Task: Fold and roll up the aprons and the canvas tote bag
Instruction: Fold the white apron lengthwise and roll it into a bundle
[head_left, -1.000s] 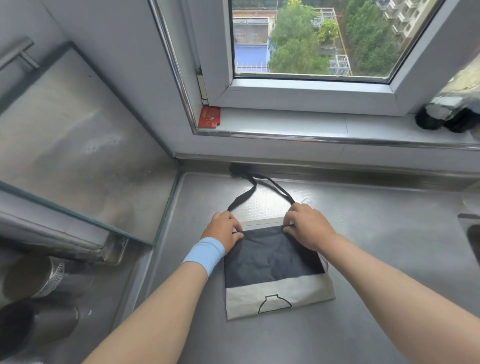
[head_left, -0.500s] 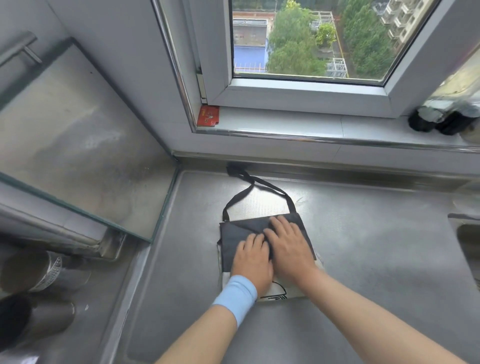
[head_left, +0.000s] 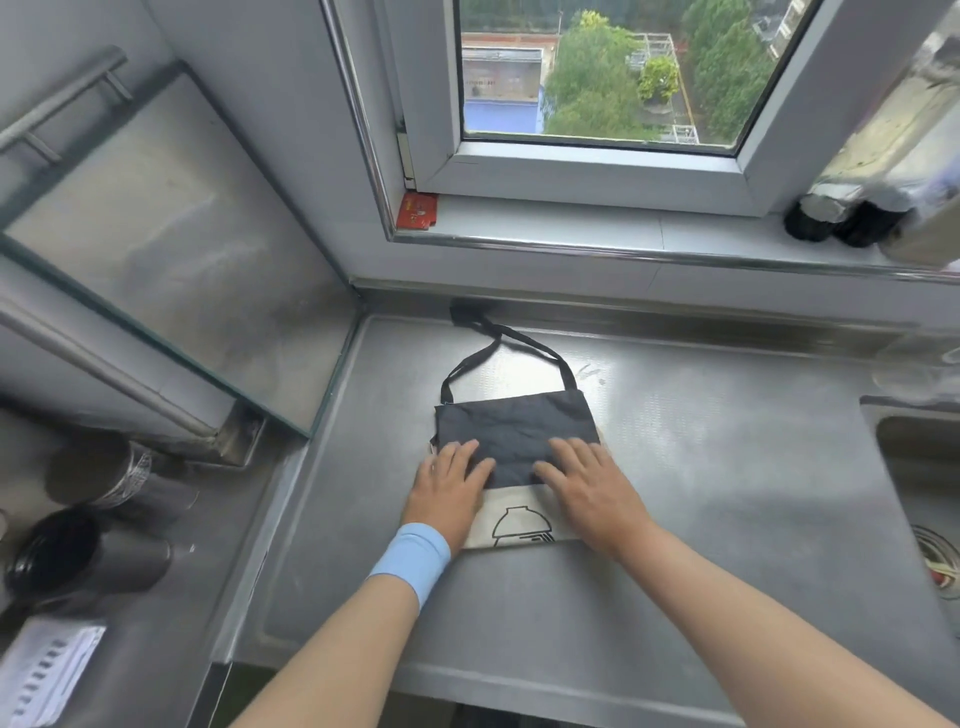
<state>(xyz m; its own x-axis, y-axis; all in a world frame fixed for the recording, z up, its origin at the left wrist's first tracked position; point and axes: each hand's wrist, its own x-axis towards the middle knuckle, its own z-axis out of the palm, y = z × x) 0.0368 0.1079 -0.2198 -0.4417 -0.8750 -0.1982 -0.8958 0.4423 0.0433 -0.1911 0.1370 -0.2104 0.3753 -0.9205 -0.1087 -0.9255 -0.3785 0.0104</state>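
A canvas tote bag (head_left: 511, 434) lies folded on the steel counter (head_left: 701, 467), black cloth on top and a beige band with a black line drawing at the near edge. Its black strap (head_left: 485, 358) loops away toward the back wall. My left hand (head_left: 449, 491), with a light blue wristband, rests flat on the bag's left side with fingers spread. On the bag's right side my right hand (head_left: 592, 488) presses down flat, fingers straight. No apron shows in this view.
A sink (head_left: 924, 499) opens at the right. Dark bottles (head_left: 831, 218) stand on the window sill, with a small red packet (head_left: 415, 212) at its left end. Metal cups (head_left: 93, 551) and a glass panel (head_left: 171, 260) stand at the left.
My hands folded the black top part of the bag toward me, then slid apart from the middle to the left and right sides, flattening the fold.
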